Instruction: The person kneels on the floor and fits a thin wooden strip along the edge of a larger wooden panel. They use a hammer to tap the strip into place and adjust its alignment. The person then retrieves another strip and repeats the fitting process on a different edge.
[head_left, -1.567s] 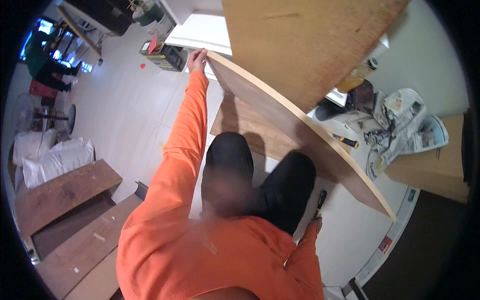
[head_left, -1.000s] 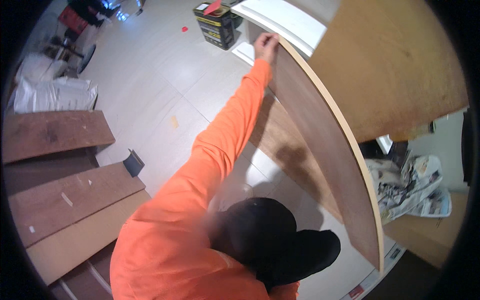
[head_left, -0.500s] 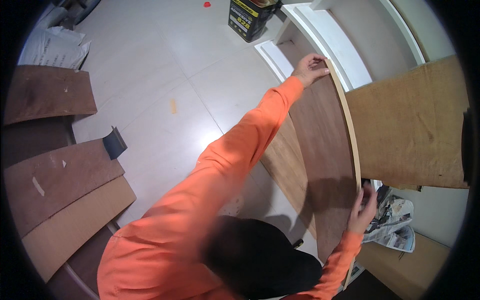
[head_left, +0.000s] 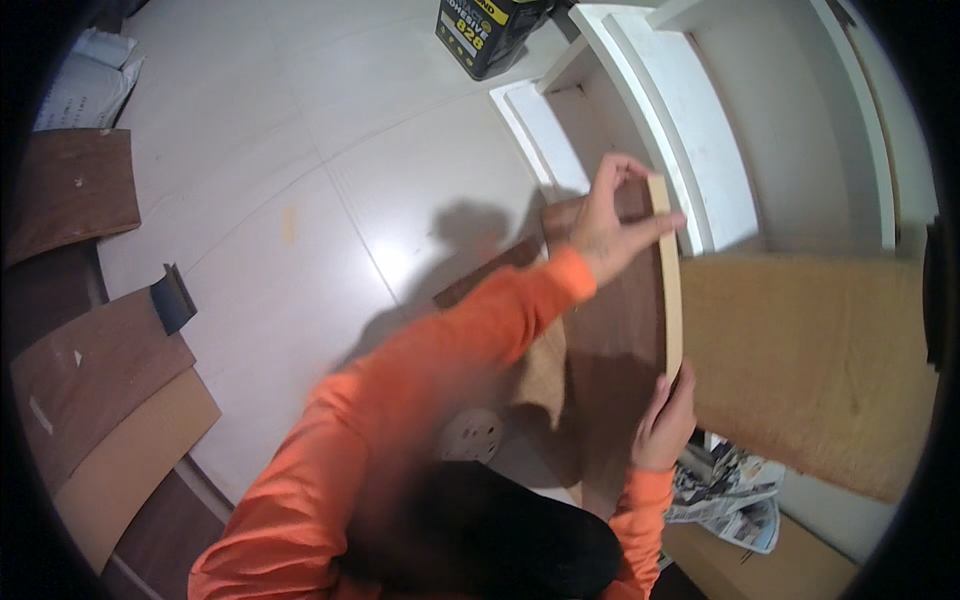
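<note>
A brown wooden panel (head_left: 615,330) with a pale edge strip stands tilted in front of me. My left hand (head_left: 612,220) grips its far end, the thumb reaching across the pale strip and the fingers bent over the top corner. Nearer to me, my right hand (head_left: 665,425) holds the same edge, fingers wrapped round it and partly hidden behind. Beneath the panel, part of a lighter wood-grain board (head_left: 540,375) shows on the floor, next to a round pale disc with holes (head_left: 470,436).
White shelving (head_left: 685,110) stands at the far right, beside a black tin (head_left: 480,40). A tan plywood sheet (head_left: 800,350) is to the right, with crumpled newspaper (head_left: 735,495) below it. Brown boards (head_left: 100,350) and a white bag (head_left: 88,85) lie at the left.
My left hand has come nearer to my right hand, its thumb now over the pale edge. The panel has turned and shifted, and my right hand has closed round its edge. The view has moved too.
</note>
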